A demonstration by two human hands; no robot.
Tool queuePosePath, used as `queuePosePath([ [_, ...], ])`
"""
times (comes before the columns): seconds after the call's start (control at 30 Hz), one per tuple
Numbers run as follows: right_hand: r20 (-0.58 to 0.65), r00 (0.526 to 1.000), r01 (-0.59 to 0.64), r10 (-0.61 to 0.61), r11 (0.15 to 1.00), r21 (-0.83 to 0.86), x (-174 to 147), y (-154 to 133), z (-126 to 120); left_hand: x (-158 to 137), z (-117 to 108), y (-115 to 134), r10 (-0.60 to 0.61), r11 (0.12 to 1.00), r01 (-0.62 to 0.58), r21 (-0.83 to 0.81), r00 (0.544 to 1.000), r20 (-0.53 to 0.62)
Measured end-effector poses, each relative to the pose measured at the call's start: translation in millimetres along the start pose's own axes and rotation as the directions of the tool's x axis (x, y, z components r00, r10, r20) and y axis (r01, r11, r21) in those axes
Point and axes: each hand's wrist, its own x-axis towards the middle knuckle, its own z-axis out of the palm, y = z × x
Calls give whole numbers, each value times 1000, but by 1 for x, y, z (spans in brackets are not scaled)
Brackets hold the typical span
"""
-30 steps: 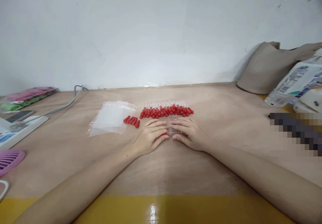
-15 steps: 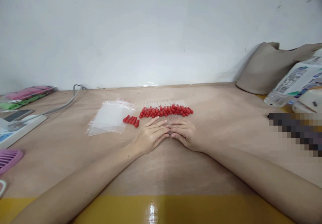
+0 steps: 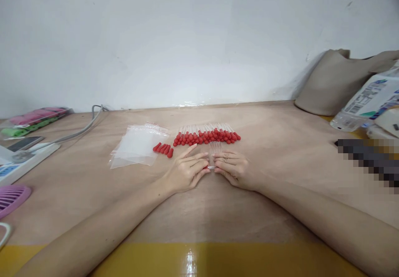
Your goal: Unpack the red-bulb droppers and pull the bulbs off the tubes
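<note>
Between my fingertips runs a thin clear glass dropper tube point(image 3: 211, 167) with a bit of red rubber bulb point(image 3: 205, 167) at its left end. My left hand point(image 3: 187, 170) pinches the red bulb, most of it hidden by the fingers. On the other side, my right hand point(image 3: 234, 167) has its thumb and fingers closed on the tube. Several loose clear tubes point(image 3: 215, 146) lie just beyond, partly under the right fingers. Behind them is a row of droppers point(image 3: 207, 136) with red bulbs toward me. Several loose red bulbs point(image 3: 163, 149) lie left of my left hand.
Clear zip bags point(image 3: 135, 146) are stacked at the left. Farther left are a grey cable point(image 3: 71, 136), a power strip point(image 3: 34, 160) and a purple slotted object point(image 3: 14, 198). A plastic bottle point(image 3: 364, 102) and a grey-brown bag point(image 3: 330, 82) stand at the right.
My hands have drawn slightly apart at the fingertips. The clear tube and the red bulb end now show between them. The view has shifted a little.
</note>
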Motion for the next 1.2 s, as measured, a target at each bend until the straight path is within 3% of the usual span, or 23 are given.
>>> queuePosePath([
  [0.67, 0, 1000, 11, -11, 999, -33, -4, -3, -14, -8, -6, 1, -72, 993, 76, -85, 996, 50],
  [0.77, -17, 1000, 4, -4, 1000, -26, -7, 2, -18, -15, -7, -3, -118, 985, 124, -117, 991, 55],
  [0.87, -78, 992, -101, 96, 993, -64, -12, 12, -25, -22, -13, -11, -226, 968, 225, -110, 974, -1],
  [1.0, -62, 961, -276, 269, 942, -190, -16, 22, -28, -22, -27, -24, -427, 904, 420, -79, 893, -145],
  [1.2, -68, 902, -429, 427, 862, -270, -15, 22, -19, -26, -49, -70, -748, 638, 767, 69, 638, -181],
])
